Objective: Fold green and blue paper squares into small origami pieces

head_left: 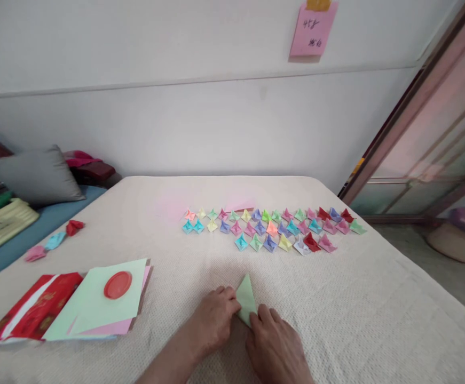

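Note:
A pale green sheet of paper [246, 296], folded to a pointed shape, lies on the cloth in front of me with its tip facing away. My left hand [215, 316] grips its left edge with curled fingers. At the lower right edge, my right hand [274, 337] is closed on the paper, fingers pressed together. Both thumbs are mostly hidden. Beyond the hands stand several small folded paper boats [270, 244] in many colours, set out in three rows.
To the left lies a stack of coloured paper [92, 298] with a red round lid [117, 285] on top, beside a red packet [36, 304]. Three folded papers [55, 241] lie near the left edge. A pink note [313, 29] hangs on the wall.

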A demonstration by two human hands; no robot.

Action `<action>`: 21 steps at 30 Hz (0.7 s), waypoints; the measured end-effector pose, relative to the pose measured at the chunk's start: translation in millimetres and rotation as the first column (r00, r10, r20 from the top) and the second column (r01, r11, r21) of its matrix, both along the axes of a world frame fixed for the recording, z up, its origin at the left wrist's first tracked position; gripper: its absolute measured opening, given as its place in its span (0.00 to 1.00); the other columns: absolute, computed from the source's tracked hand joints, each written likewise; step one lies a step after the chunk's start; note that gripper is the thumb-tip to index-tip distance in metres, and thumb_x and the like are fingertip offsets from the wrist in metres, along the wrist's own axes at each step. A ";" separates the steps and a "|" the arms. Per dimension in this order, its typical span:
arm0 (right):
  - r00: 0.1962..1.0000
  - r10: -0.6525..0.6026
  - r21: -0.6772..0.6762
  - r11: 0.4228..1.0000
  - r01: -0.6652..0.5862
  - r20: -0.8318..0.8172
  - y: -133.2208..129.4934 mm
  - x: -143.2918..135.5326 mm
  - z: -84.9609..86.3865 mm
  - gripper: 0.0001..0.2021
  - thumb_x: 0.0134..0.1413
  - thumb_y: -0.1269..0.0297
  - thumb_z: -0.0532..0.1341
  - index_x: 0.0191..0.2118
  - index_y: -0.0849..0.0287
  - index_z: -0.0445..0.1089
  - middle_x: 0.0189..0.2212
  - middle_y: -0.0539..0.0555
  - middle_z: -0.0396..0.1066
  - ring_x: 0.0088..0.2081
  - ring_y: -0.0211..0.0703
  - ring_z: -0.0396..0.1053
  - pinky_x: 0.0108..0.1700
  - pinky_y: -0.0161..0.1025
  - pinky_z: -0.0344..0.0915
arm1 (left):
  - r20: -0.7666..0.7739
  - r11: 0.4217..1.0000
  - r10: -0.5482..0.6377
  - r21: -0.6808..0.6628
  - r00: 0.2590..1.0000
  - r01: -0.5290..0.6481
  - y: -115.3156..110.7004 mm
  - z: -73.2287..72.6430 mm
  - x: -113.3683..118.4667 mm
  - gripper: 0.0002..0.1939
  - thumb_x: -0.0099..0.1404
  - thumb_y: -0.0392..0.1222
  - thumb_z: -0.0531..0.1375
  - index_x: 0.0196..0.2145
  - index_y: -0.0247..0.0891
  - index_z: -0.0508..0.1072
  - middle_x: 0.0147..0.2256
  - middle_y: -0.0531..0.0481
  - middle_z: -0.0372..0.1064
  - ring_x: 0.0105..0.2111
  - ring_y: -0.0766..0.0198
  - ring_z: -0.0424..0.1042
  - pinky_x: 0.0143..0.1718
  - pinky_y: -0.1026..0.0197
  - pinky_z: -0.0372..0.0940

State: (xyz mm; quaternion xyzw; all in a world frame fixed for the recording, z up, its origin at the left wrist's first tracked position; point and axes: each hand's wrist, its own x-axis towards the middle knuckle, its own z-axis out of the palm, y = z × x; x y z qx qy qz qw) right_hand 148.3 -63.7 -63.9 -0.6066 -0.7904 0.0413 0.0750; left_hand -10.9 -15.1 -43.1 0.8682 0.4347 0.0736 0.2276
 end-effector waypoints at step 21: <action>0.202 -0.348 -0.371 0.925 -0.088 -0.915 33.9 35.0 54.3 0.14 0.57 0.55 0.53 0.25 0.57 0.62 0.20 0.46 0.62 0.24 0.38 0.62 0.29 0.35 0.59 | 0.404 0.775 0.457 -0.619 0.793 -0.131 -6.2 13.4 22.2 0.05 0.53 0.38 0.54 0.22 0.36 0.66 0.19 0.56 0.57 0.21 0.68 0.58 0.24 0.65 0.55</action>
